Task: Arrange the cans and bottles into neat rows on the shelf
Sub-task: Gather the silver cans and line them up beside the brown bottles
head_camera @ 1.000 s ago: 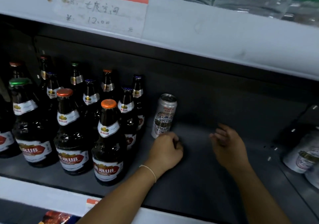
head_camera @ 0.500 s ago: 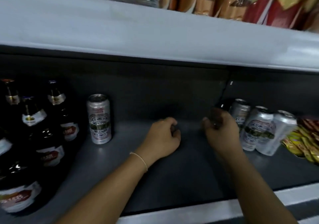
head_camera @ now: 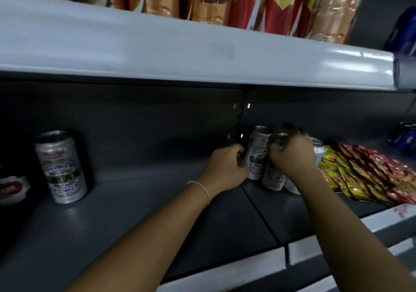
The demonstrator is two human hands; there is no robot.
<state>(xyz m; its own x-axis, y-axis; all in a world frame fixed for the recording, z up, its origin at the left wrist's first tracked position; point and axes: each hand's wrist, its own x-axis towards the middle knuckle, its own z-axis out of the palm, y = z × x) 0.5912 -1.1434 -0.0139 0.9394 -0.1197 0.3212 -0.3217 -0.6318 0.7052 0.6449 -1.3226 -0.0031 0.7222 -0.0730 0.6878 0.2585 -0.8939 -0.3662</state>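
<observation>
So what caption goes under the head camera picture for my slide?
Two hands, left hand and right hand, reach the cluster of silver beer cans on the dark grey shelf.

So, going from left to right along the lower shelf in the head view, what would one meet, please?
Bottle label → lone can → left hand → can cluster → right hand → snack packets.

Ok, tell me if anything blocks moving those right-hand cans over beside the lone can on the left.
Nothing visible does. The dark shelf floor between the clustered cans and the lone can is bare; only the left hand rests there.
</observation>
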